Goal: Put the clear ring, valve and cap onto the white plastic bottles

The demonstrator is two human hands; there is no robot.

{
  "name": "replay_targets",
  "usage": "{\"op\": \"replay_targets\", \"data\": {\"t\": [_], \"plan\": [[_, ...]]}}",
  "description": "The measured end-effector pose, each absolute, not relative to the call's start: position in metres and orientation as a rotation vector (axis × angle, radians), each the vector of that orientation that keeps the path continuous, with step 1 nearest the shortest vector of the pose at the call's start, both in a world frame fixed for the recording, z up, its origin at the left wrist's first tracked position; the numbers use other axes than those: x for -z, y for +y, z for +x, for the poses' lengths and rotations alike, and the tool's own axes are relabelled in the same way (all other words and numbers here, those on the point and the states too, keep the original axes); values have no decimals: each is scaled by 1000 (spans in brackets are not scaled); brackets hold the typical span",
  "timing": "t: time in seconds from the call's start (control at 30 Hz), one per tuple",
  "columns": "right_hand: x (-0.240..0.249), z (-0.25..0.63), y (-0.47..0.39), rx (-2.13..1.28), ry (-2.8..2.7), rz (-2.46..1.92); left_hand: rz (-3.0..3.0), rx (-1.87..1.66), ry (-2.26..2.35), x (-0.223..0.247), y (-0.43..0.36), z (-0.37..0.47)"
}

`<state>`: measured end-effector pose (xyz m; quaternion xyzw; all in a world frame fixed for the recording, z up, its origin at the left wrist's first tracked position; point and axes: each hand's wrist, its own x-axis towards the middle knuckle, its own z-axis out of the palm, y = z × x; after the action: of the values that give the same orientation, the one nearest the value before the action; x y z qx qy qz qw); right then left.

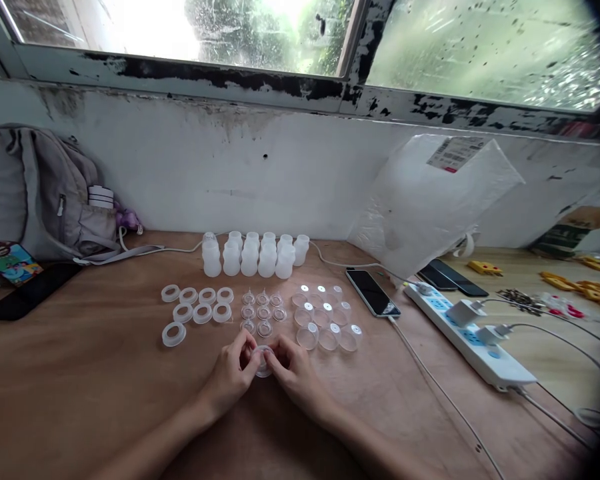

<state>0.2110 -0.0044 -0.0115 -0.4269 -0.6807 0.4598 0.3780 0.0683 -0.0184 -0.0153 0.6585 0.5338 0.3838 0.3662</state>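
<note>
My left hand (234,368) and my right hand (297,373) meet over the table, thumbs and fingertips pinching a translucent bottle collar ring (263,373) from both sides. Its centre is partly covered by my thumbs, so whether a teat sits inside I cannot tell. Just beyond my fingers lie several clear silicone teats (263,313) in rows. To their left are several loose collar rings (173,335). Clear domed caps (329,339) stand in rows to the right. Behind all these, small frosted white bottles (249,259) are grouped upright.
A phone (373,292) on a charging cable lies right of the caps, beside a white power strip (470,337) with plugs. A grey backpack (35,193) leans at the back left near a black phone (30,293). A plastic bag (430,200) rests against the wall.
</note>
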Motion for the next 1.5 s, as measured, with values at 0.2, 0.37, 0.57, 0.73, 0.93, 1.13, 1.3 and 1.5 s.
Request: {"op": "replay_targets", "data": {"t": [0.2, 0.37, 0.57, 0.73, 0.93, 1.13, 1.3, 1.5], "plan": [[12, 212, -5, -1090, -1777, -1121, 1728, -977, 1377, 13, -21, 70], [12, 215, -4, -1037, -1808, -1087, 1715, -991, 1380, 11, -22, 70], [9, 220, -5, -1326, -1662, -980, 1531, -1092, 1306, 12, -20, 67], [14, 217, -3, -1373, -1557, -1029, 1301, -1157, 1120, 21, -12, 62], [14, 219, -2, -1339, -1659, -1067, 1187, -1151, 1063, 23, -8, 63], [14, 220, 0, -1269, -1680, -1070, 1157, -1142, 1081, 18, -10, 65], [16, 220, 0, -1184, -1722, -1072, 1252, -1102, 1078, 14, -12, 66], [17, 222, 4, -964, -1809, -1086, 1272, -1114, 1094, 10, -11, 66]]}}
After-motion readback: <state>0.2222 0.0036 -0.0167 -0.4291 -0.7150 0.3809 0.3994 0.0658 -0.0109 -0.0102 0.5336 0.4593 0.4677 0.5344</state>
